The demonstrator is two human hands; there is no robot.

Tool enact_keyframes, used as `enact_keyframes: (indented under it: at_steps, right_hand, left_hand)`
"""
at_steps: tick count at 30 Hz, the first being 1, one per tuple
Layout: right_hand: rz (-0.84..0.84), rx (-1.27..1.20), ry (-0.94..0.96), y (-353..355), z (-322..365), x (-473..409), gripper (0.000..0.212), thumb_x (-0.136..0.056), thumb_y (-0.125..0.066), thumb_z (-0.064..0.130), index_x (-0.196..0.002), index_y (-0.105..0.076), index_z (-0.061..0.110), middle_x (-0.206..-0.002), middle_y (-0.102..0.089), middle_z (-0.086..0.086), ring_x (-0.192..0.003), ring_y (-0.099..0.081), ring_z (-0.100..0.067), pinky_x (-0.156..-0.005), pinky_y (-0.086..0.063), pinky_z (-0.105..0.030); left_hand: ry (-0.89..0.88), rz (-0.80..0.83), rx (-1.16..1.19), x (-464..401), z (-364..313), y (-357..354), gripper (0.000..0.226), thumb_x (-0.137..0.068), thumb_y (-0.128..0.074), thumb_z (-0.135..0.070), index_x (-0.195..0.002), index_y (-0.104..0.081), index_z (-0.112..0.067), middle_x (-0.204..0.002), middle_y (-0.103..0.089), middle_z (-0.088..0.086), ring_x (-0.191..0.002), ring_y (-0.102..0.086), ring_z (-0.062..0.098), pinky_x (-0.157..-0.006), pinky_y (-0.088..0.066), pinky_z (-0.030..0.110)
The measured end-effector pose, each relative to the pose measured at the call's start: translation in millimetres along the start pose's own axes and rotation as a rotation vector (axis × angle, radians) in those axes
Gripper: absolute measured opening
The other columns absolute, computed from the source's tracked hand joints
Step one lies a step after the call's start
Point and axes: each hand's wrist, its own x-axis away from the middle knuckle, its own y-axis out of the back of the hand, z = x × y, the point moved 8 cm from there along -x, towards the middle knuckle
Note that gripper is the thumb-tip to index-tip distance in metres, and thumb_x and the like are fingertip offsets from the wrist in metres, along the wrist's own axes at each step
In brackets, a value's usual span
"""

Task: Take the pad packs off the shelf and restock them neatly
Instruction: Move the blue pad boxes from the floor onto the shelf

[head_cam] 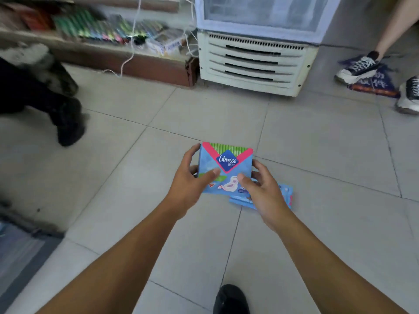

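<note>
The left hand (189, 185) and the right hand (264, 189) grip a pad pack (225, 169) between them, thumbs curled over its face, fingers round its sides. Beneath the right hand a second pack (284, 196) is mostly hidden. The shelf (95, 45) beyond the left hand is blurred. The held pack is blue, with a pink chevron, green top and "Libresse" logo.

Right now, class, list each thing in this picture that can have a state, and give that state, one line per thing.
Libresse pack: held up, front facing the camera, sealed.
Left hand: grips the pack's left edge.
Right hand: grips the pack's right edge.
Other blue packs: partly hidden behind the right hand.
Shelf: stocked, blurred.
Cooler: door shut.
</note>
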Motion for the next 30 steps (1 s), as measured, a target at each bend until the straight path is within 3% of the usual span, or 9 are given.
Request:
enact_keyframes:
  at_steps: [5,9,13,18,23,26,28,30]
  right_hand:
    - [0.237,0.096,0.159,-138,83,32,0.043,-0.089,-0.069,0.015,-0.124,-0.051,0.033,-0.105,-0.071,0.003,-0.081,-0.071,-0.011,-0.062,-0.051,-0.02]
    - [0.445,0.149,0.25,-254,132,84,0.043,-0.088,-0.07,0.014,-0.123,-0.051,0.031,-0.109,-0.069,-0.004,-0.087,-0.072,-0.02,-0.071,-0.057,-0.034]
    - [0.585,0.226,0.367,-359,167,145,0.042,-0.088,-0.07,0.021,-0.122,-0.051,0.035,-0.11,-0.068,0.001,-0.086,-0.073,-0.017,-0.08,-0.058,-0.043]
    - [0.693,0.281,0.501,-465,198,221,0.045,-0.089,-0.068,0.024,-0.13,-0.049,0.029,-0.107,-0.064,0.011,-0.084,-0.07,-0.007,-0.071,-0.056,-0.028]
    - [0.778,0.308,0.633,-546,225,289,0.043,-0.089,-0.067,0.021,-0.128,-0.051,0.027,-0.095,-0.06,0.015,-0.077,-0.061,0.003,-0.06,-0.044,-0.009]
    - [0.816,0.325,0.688,-585,241,316,0.045,-0.09,-0.066,0.021,-0.132,-0.05,0.026,-0.098,-0.061,0.015,-0.081,-0.06,0.003,-0.061,-0.042,-0.004]
    - [0.831,0.373,0.731,-608,249,328,0.048,-0.091,-0.065,0.022,-0.136,-0.048,0.025,-0.103,-0.061,0.012,-0.088,-0.062,-0.002,-0.068,-0.045,-0.009]
    - [0.819,0.473,0.804,-629,256,336,0.055,-0.092,-0.064,0.027,-0.142,-0.042,0.023,-0.119,-0.057,0.004,-0.103,-0.06,-0.014,-0.084,-0.048,-0.026]
  left_hand:
    - [-0.105,-0.241,-0.062,72,-67,142,0.066,-0.087,-0.071,-0.013,-0.139,-0.042,-0.04,-0.114,-0.064,0.003,-0.099,-0.069,0.021,-0.081,-0.059,0.039]
    - [-0.178,-0.43,-0.139,155,-108,256,0.064,-0.087,-0.069,-0.008,-0.137,-0.044,-0.04,-0.114,-0.064,0.002,-0.1,-0.067,0.019,-0.074,-0.058,0.027]
    - [-0.243,-0.623,-0.154,247,-134,348,0.065,-0.086,-0.071,-0.008,-0.141,-0.044,-0.032,-0.112,-0.066,-0.005,-0.093,-0.068,0.01,-0.066,-0.055,0.022]
    - [-0.298,-0.878,-0.305,354,-161,431,0.068,-0.082,-0.077,-0.022,-0.139,-0.043,-0.036,-0.111,-0.063,-0.014,-0.097,-0.065,0.003,-0.072,-0.055,0.018]
    - [-0.297,-1.025,-0.337,428,-175,496,0.075,-0.078,-0.08,-0.024,-0.139,-0.039,-0.037,-0.11,-0.063,-0.009,-0.1,-0.065,0.008,-0.081,-0.058,0.031]
    - [-0.278,-1.109,-0.34,453,-180,536,0.068,-0.077,-0.081,-0.021,-0.135,-0.046,-0.027,-0.112,-0.064,-0.004,-0.1,-0.066,0.012,-0.084,-0.058,0.037]
    - [-0.257,-1.165,-0.329,463,-181,563,0.059,-0.075,-0.083,-0.023,-0.127,-0.054,-0.021,-0.111,-0.068,-0.005,-0.1,-0.067,0.012,-0.087,-0.057,0.042]
    - [-0.241,-1.212,-0.33,468,-180,590,0.055,-0.074,-0.084,-0.026,-0.122,-0.057,-0.018,-0.11,-0.07,-0.005,-0.1,-0.067,0.013,-0.088,-0.056,0.044]
